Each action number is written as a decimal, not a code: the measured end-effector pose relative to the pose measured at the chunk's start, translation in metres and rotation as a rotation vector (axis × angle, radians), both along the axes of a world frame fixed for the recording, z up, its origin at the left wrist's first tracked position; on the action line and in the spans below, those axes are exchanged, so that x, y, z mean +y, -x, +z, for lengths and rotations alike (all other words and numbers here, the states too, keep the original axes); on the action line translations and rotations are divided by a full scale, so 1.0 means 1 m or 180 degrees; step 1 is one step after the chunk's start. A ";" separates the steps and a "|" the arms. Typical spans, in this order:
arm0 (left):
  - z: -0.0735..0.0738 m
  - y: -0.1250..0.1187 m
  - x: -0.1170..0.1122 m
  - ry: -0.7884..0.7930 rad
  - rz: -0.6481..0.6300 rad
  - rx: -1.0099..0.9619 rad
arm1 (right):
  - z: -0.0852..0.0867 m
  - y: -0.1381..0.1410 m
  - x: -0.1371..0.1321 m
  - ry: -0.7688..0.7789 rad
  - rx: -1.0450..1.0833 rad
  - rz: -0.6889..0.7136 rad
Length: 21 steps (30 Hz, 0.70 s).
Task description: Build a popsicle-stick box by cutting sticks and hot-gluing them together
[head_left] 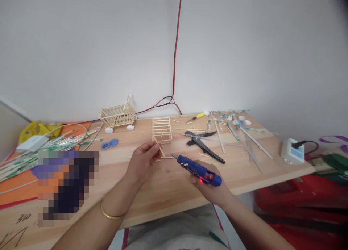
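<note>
My left hand (143, 161) pinches a thin wooden stick (160, 148) above the wooden table (168, 186), its fingers closed on the stick's lower end. My right hand (210, 188) grips a blue hot glue gun (198, 169) with a red light on its side. The gun's metal nozzle points left toward the stick, a short way from it. Just behind the stick stands a small ladder-like frame of sticks (162, 130).
A stick-built toy cart (118, 116) with white wheels stands at the back left. Black scissors (203, 145), loose sticks, wrapped skewers (244, 134) and a yellow screwdriver (197, 117) lie at the right. A white power device (293, 151) sits far right. Blue caps (109, 144) lie left of centre.
</note>
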<state>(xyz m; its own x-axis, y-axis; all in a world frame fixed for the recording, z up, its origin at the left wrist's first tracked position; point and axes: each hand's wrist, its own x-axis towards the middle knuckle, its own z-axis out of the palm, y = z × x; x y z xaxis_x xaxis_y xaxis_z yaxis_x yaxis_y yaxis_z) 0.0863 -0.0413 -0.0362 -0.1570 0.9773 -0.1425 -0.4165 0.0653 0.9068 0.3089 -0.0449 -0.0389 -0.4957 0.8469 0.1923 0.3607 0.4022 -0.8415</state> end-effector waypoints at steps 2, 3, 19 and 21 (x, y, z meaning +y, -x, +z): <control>0.002 0.000 0.000 0.0072 -0.0085 -0.0377 | -0.001 0.002 0.000 -0.0012 -0.0064 0.0045; 0.003 0.000 -0.001 0.0088 -0.0108 -0.0492 | -0.001 0.003 -0.001 -0.0015 -0.0084 0.0065; 0.005 0.001 -0.002 0.0108 -0.0113 -0.0742 | -0.004 0.010 -0.001 0.0073 -0.0180 0.0093; 0.006 0.002 -0.002 0.0088 -0.0080 -0.0754 | -0.004 0.009 -0.002 0.0039 -0.0275 0.0086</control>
